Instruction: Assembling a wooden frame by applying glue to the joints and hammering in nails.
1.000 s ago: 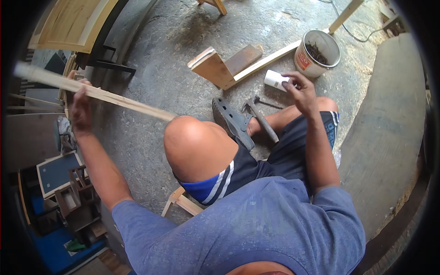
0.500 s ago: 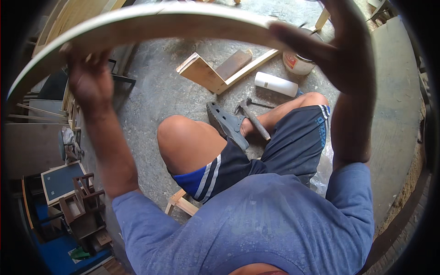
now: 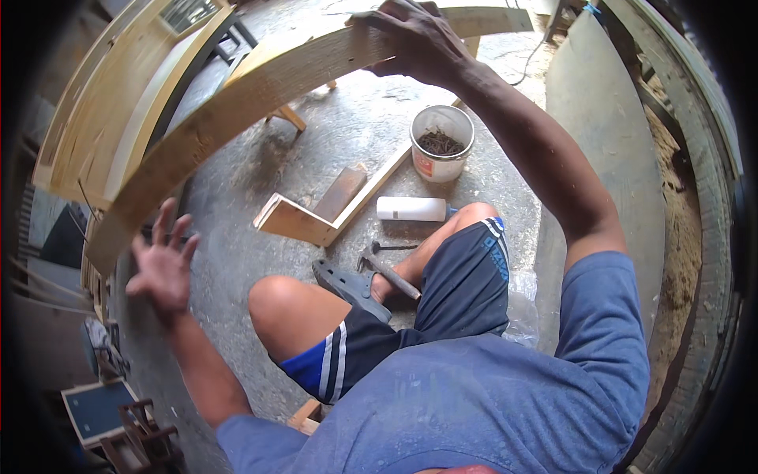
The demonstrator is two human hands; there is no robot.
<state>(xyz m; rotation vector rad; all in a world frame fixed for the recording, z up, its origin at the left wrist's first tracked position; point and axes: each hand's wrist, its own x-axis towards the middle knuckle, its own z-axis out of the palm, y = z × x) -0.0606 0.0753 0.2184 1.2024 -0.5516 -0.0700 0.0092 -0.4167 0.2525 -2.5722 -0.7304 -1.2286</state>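
Observation:
A long wooden board (image 3: 260, 88) stretches across the top of the head view, raised above the floor. My right hand (image 3: 414, 41) is closed around it toward its right end. Beside the board's lower left end, my left hand (image 3: 163, 276) is open, its fingers spread and slightly blurred, with nothing in it. On the floor between my hands lies a wooden frame (image 3: 304, 225) of joined planks with a brownish block (image 3: 341, 193) against it. A white bottle (image 3: 410, 208) lies on its side close by. Next to my shoe rests a hammer (image 3: 391, 270).
A white bucket (image 3: 442, 167) of thin brown pieces, apparently nails, stands beyond the bottle. Long planks (image 3: 95, 118) are stacked at the far left. A grey sheet (image 3: 600, 182) lies along the right. Small wooden furniture (image 3: 142, 434) sits at the lower left.
My left hand has let go of the board and opened. The board has turned to show its broad face, and its left end sits lower. The view has shifted, showing more of the bucket.

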